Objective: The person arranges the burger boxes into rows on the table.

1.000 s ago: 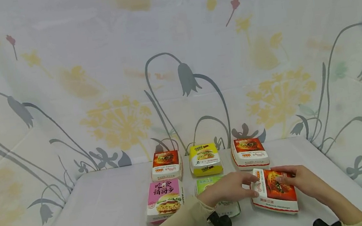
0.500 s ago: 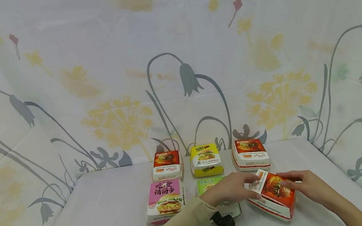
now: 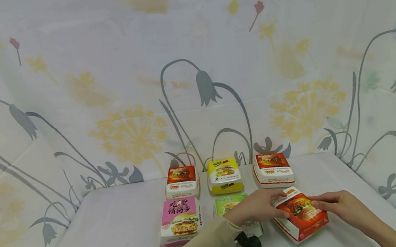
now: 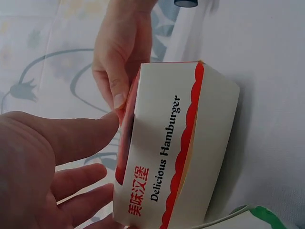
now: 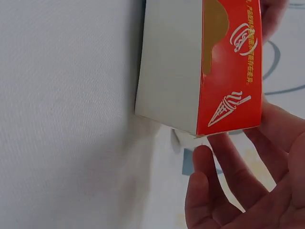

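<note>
A red-and-white hamburger box (image 3: 301,214) sits at the front right of the table, turned at an angle. My left hand (image 3: 255,207) holds its left side, the thumb on the lid and the fingers toward the back. From the right, my right hand (image 3: 341,207) grips the box's far right edge, thumb on top. The left wrist view shows the box's "Delicious Hamburger" side (image 4: 164,143), and the right wrist view its red side flap (image 5: 233,71). Just left of it, a green-and-white burger box (image 3: 229,203) is partly covered by my left hand and sleeve.
A pink burger box (image 3: 180,221) stands front left. Behind, in a row, are a red-and-white box (image 3: 182,181), a yellow box (image 3: 225,176) and another red-and-white box (image 3: 274,170). A flower-printed curtain (image 3: 193,79) rises behind the white table (image 3: 114,226).
Between my hands the hamburger box has turned clockwise as seen from above, its white printed band swinging from the left toward the back. The other boxes have stayed in place.
</note>
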Tool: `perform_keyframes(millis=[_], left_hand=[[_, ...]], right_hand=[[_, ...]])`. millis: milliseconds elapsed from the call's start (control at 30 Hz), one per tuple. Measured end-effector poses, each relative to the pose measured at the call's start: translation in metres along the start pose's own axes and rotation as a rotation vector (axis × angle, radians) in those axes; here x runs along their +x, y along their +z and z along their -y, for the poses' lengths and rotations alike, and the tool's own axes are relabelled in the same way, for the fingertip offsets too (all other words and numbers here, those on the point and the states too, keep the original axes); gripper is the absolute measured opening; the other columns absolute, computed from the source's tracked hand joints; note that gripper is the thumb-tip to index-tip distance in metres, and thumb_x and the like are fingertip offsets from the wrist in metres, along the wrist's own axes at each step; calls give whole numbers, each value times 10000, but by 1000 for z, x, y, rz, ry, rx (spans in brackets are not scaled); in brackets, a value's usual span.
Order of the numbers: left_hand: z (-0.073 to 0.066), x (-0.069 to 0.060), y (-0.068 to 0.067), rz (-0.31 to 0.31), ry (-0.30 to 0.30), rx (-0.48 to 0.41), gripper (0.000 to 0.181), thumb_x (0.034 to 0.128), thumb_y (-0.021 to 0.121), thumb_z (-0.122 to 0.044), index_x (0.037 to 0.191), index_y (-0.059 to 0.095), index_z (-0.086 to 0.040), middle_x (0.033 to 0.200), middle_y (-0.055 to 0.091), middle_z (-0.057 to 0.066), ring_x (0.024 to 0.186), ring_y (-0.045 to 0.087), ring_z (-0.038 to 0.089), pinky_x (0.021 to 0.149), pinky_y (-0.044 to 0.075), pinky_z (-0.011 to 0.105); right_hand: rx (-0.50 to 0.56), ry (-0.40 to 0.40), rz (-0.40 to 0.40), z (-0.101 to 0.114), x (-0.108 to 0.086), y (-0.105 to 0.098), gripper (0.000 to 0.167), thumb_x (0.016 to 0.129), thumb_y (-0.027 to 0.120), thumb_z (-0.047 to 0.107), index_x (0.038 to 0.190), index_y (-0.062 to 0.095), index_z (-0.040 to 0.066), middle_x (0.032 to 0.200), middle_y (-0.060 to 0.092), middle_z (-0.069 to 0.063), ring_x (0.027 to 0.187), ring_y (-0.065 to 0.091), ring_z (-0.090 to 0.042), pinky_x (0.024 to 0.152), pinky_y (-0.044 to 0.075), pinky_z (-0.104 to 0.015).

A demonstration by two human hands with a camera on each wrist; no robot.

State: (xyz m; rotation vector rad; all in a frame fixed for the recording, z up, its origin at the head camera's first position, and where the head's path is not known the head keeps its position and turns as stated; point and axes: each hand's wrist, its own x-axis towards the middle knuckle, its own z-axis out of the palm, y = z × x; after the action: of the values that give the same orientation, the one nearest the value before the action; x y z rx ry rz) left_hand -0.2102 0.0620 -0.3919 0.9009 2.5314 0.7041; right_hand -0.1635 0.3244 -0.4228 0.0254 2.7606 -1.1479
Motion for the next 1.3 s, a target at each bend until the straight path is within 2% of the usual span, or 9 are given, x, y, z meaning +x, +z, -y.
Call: perform_keyframes(millis=[233, 400, 767, 833, 967, 1000, 1067, 1233, 1300], left_hand=[[3, 4, 4, -23, 16, 11, 496, 885, 755, -380, 1353, 596, -338, 1315, 585, -146, 1144, 532, 18, 924, 459, 264], [3, 5, 6, -35, 13, -2, 486, 878, 768, -363, 1337, 608, -342, 1314, 582, -160, 1158, 530, 23, 922, 460, 270], [3, 5, 7, -48, 25, -2, 490, 874, 776, -347, 1338, 617, -321, 1395, 518, -206, 1239, 498, 21, 973, 445, 273], [3, 5, 8, -47, 28, -8, 486, 876, 776, -340, 1335, 618, -318, 1390, 523, -203, 1241, 499, 23, 976, 447, 280], [4, 6, 10, -40, 27, -18, 481, 876, 778, -326, 1332, 622, -317, 1371, 539, -198, 1234, 506, 30, 973, 455, 294], [4, 6, 10, -38, 26, -20, 481, 876, 779, -326, 1331, 623, -318, 1369, 540, -198, 1234, 506, 32, 973, 455, 297], [4, 6, 10, -35, 23, -23, 484, 874, 781, -325, 1331, 622, -325, 1370, 539, -202, 1238, 504, 35, 976, 455, 303], [3, 6, 9, -36, 17, -40, 487, 870, 787, -310, 1329, 624, -329, 1373, 539, -199, 1244, 504, 43, 981, 457, 316], [3, 5, 9, -35, 14, -43, 486, 871, 786, -307, 1329, 624, -329, 1376, 537, -198, 1243, 504, 44, 981, 458, 320]], right_hand=[[-27, -31, 2, 3, 0, -4, 423, 936, 681, 401, 1175, 741, 58, 1184, 689, -156, 1113, 598, -351, 831, 515, -498], [-58, -110, 0, 4, 1, -6, 437, 926, 703, 368, 1225, 708, 49, 1227, 668, -173, 1156, 576, -417, 855, 513, -546], [33, -292, 47, 9, 19, 3, 538, 916, 723, 286, 1370, 589, 31, 1405, 525, -248, 1259, 500, -437, 858, 553, -295], [70, -324, 73, 10, 21, 5, 547, 917, 723, 273, 1383, 575, 29, 1425, 504, -248, 1268, 513, -346, 868, 535, -244], [119, -365, 129, 9, 24, 10, 538, 921, 718, 258, 1377, 572, 12, 1438, 480, -268, 1208, 477, 32, 867, 504, -187], [109, -372, 131, 8, 24, 11, 523, 921, 718, 260, 1364, 585, 15, 1436, 485, -263, 1187, 458, 75, 872, 504, -192], [93, -389, 130, 7, 24, 12, 496, 921, 717, 247, 1336, 604, 0, 1427, 484, -279, 1240, 476, -10, 887, 530, -260], [56, -375, 114, 7, 24, 15, 470, 920, 719, 233, 1309, 619, -10, 1432, 466, -293, 1280, 435, -506, 917, 522, -492], [57, -354, 114, 7, 23, 16, 477, 917, 720, 233, 1320, 614, -1, 1443, 457, -289, 1278, 432, -521, 919, 517, -520]])
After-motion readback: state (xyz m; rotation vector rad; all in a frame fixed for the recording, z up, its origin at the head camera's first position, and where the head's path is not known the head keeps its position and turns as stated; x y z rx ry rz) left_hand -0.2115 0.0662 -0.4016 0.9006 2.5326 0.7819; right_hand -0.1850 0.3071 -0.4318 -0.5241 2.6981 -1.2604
